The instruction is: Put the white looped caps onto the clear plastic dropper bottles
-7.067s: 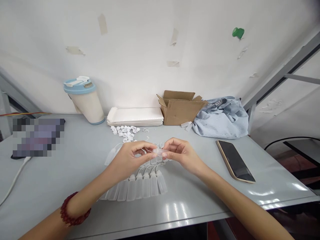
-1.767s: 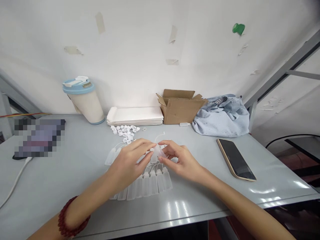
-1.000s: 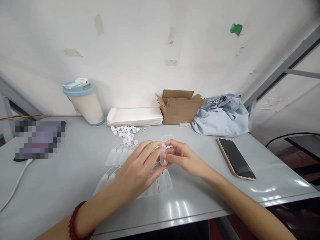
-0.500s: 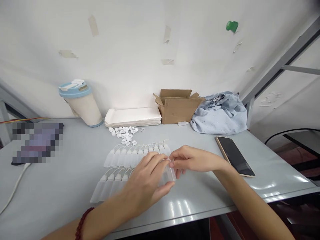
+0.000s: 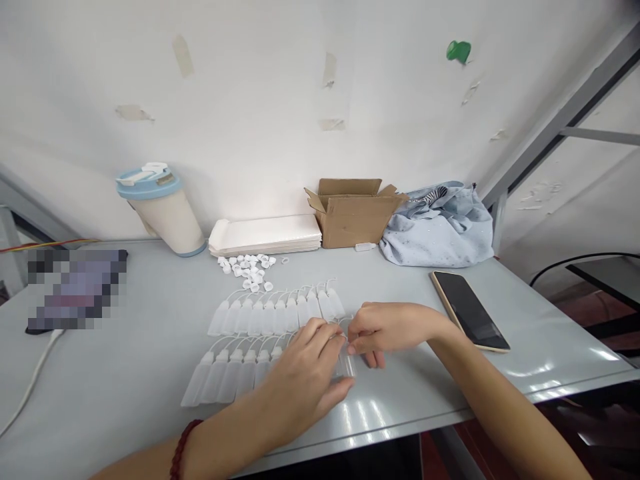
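Head view: slim, translucent bottle [image 5: 349,367]; left hand [image 5: 307,377] clasps it finger-to-thumb; right hand [image 5: 393,331] at its top, pinch unclear.

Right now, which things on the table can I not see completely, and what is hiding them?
All in the head view:
Right part of the near bottle row: behind the left hand.
Top of the bottle by the right hand: mostly covered by both hands.
Inside of the cardboard box: behind its front wall.
Device at left: blurred by pixels.
White cable: cut off by left edge.
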The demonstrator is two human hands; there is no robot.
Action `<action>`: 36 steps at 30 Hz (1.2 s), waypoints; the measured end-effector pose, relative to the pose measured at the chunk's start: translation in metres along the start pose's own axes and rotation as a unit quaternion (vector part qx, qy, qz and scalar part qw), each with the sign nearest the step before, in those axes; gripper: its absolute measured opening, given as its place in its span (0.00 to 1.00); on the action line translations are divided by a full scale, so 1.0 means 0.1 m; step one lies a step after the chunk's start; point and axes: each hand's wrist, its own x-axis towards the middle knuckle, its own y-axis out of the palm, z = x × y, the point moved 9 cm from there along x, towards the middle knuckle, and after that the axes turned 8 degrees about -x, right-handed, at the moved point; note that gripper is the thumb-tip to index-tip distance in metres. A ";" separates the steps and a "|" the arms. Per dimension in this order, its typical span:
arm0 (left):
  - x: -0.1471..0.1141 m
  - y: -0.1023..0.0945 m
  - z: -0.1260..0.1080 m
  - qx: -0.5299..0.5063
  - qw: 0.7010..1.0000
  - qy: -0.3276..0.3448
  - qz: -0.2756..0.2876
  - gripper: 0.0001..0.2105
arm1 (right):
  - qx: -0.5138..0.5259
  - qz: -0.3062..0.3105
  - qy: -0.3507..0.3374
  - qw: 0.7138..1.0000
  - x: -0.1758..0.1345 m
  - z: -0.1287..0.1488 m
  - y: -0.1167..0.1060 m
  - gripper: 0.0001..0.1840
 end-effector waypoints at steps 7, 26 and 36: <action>0.01 0.08 0.02 0.010 0.999 -0.032 0.034 0.13 | -0.016 0.013 -0.006 1.000 0.07 -0.05 0.02 0.14; 0.03 0.00 0.10 0.061 0.997 -0.039 0.010 0.14 | 0.051 0.019 0.008 0.998 0.12 -0.22 -0.05 0.17; 0.11 -0.59 1.03 0.062 0.976 -0.201 -0.063 0.14 | -0.176 -0.472 0.115 0.856 -0.06 -1.00 -1.13 0.09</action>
